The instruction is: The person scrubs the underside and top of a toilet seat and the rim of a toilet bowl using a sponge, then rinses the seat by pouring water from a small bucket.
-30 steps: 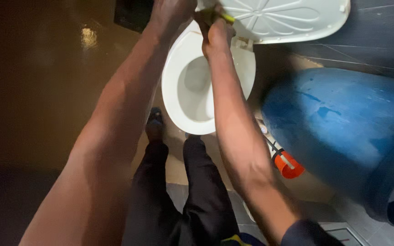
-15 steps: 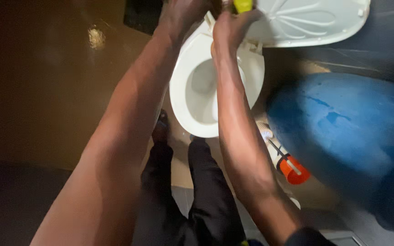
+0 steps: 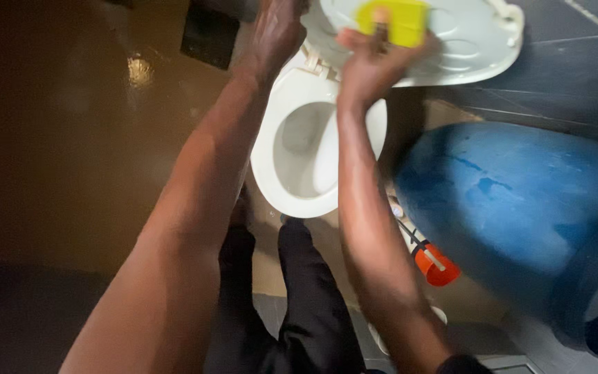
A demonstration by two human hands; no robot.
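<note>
We saw the right hand (image 3: 372, 66) pressing a yellow sponge (image 3: 394, 21) flat against the underside of the raised white toilet lid (image 3: 465, 41), fingers curled around the sponge's lower edge. The left hand (image 3: 278, 31) gripped the lid's left edge, just above the open toilet bowl (image 3: 299, 152); its fingers were hidden, so we could not tell their state. A large blue barrel (image 3: 520, 201) stood right of the bowl.

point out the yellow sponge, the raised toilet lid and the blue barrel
yellow sponge (image 3: 397, 19), head view, on its flat face
raised toilet lid (image 3: 468, 41), head view, on its ribbed underside
blue barrel (image 3: 513, 201), head view, on its curved side
</note>
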